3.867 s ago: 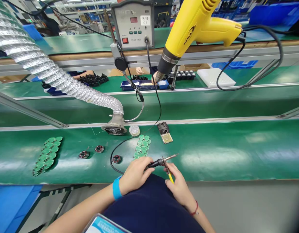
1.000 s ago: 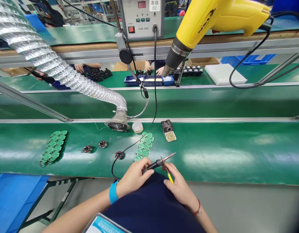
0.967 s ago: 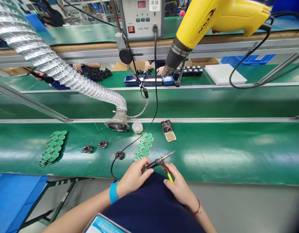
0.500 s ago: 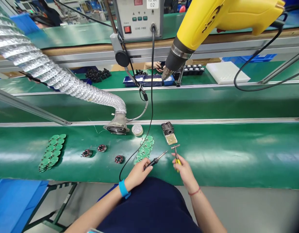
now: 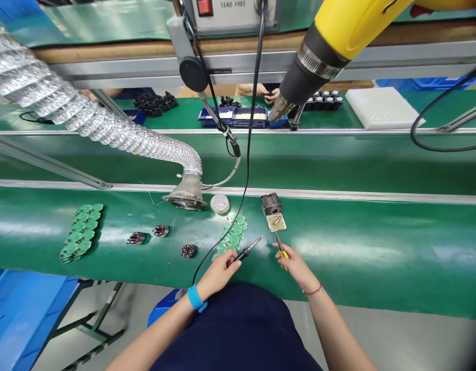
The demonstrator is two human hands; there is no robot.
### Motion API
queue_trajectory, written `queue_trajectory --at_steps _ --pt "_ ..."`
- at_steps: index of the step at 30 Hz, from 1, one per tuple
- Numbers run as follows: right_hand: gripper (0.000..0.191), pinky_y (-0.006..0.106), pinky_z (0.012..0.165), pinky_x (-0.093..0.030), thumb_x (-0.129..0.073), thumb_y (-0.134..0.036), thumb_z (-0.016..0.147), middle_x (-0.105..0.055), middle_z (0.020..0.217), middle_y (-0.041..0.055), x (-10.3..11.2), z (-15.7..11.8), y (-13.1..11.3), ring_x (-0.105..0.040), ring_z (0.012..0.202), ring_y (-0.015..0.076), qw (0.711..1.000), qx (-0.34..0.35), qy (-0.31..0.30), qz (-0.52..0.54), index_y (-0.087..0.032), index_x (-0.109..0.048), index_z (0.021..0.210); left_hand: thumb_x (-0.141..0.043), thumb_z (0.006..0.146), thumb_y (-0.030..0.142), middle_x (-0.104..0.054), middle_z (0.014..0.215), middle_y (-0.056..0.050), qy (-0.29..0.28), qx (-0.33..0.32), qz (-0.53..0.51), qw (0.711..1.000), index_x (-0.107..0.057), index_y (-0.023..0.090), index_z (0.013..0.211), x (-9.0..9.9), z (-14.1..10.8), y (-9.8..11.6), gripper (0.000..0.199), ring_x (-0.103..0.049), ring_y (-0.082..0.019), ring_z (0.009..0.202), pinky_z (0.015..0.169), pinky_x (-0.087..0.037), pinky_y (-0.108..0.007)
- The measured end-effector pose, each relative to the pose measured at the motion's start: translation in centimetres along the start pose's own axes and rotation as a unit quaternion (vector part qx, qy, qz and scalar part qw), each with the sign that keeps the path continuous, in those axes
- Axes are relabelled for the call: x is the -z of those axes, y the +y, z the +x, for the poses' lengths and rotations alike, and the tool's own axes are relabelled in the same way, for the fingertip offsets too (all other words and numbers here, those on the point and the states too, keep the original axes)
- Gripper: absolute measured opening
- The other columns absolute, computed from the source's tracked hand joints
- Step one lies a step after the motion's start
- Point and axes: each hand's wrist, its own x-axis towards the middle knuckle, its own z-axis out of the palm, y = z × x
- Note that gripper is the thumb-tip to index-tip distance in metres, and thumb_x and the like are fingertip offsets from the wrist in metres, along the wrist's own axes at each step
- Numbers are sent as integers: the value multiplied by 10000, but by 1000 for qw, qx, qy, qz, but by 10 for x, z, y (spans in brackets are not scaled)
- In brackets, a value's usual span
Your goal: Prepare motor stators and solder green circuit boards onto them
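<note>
Green benchtop [image 5: 377, 257], open room rightward of right hand [image 5: 296, 269]

Black-handled soldering iron [image 5: 245, 252] slanting away rightward, yellow-handled pliers [image 5: 282, 250] to its right, pointing away leftward

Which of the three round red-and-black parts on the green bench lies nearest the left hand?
The rightmost part: it lies closest to the left hand, while the middle part and leftmost part sit farther to the left.
</note>
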Motion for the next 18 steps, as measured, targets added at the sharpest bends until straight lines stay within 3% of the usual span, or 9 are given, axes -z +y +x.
queue_trajectory --at_steps 6,12,18 --pt "571 327 895 -428 -517 -147 658 -605 990 20 -17 -30 -13 -566 932 173 995 90 -41 -14 -196 -596 1221 -451 888 339 -377 674 50 -30 -9 -5 999 -447 184 830 1 5 15 165 -360 -117 632 608 -295 -244" --pt "519 263 699 -438 -499 -164 692 -583 855 4 -11 -23 -25 -536 755 138 992 101 -25 -70 -184 -628 1193 -461 888 322 -386 678 51 -32 -4 -1 999 -463 182 848 2 9 20 145 -367 -117 637 616 -294 -246" --pt "533 243 580 -420 -510 -190 634 -617 814 25 8 15 -54 -517 649 129 990 100 -22 -99 -143 -646 1147 -437 900 337 -403 673 43 19 18 1 1000 -470 184 867 8 14 12 161 -374 -126 632 619 -290 -256"
